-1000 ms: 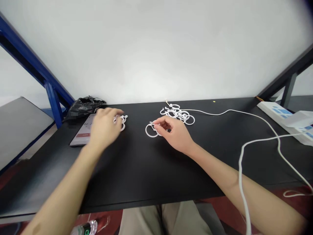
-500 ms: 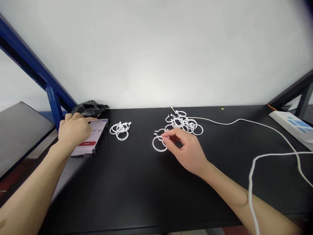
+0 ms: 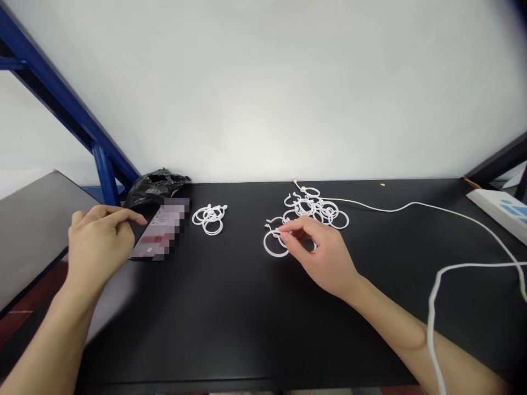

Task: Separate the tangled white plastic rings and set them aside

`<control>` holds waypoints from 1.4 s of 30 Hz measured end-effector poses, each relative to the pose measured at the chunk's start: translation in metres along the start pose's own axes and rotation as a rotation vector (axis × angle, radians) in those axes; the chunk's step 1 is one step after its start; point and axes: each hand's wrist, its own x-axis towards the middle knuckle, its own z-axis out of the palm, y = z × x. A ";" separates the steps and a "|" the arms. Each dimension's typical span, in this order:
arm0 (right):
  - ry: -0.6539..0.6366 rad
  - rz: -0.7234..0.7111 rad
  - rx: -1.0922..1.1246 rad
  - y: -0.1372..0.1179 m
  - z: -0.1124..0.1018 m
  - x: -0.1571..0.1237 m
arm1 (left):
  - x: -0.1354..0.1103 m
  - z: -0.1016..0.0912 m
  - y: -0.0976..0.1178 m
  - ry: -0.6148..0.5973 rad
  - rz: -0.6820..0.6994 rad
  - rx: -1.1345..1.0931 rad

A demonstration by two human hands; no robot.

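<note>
My left hand (image 3: 101,241) hovers at the left side of a phone (image 3: 158,230) with its index finger stretched out over the edge and the other fingers loosely bent; it holds nothing. The phone lies on the black table and its screen is lit, partly blurred. At the middle, my right hand (image 3: 323,252) pinches thumb and index finger on a white plastic ring (image 3: 270,253) at the near end of a loose pile. Behind that hand spreads the pile of white rings (image 3: 340,220) with small knobbed ends. A smaller cluster of white rings (image 3: 213,233) lies between phone and right hand.
A crumpled black plastic bag (image 3: 152,187) sits behind the phone. One white cable (image 3: 447,211) runs across the table's right side and loops over my right forearm. A white box (image 3: 500,211) with blue markings stands far right. Blue frame bars (image 3: 69,104) slope at the left.
My left hand has drawn back from the phone screen toward the left, and the screen content has changed. My right hand keeps its pinch at the ring. The whole view has shifted slightly.
</note>
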 end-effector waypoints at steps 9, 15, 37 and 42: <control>-0.011 -0.006 0.004 0.001 0.002 0.000 | -0.021 0.000 -0.004 0.017 0.181 -0.049; -0.020 0.007 -0.012 0.000 0.001 0.000 | -0.022 -0.006 -0.001 -0.066 0.156 -0.055; -0.026 0.056 0.045 0.003 0.003 -0.001 | -0.026 -0.020 0.048 0.099 0.083 -0.163; -0.072 0.281 0.228 0.005 0.006 0.002 | -0.041 -0.019 0.132 -0.147 0.410 -0.500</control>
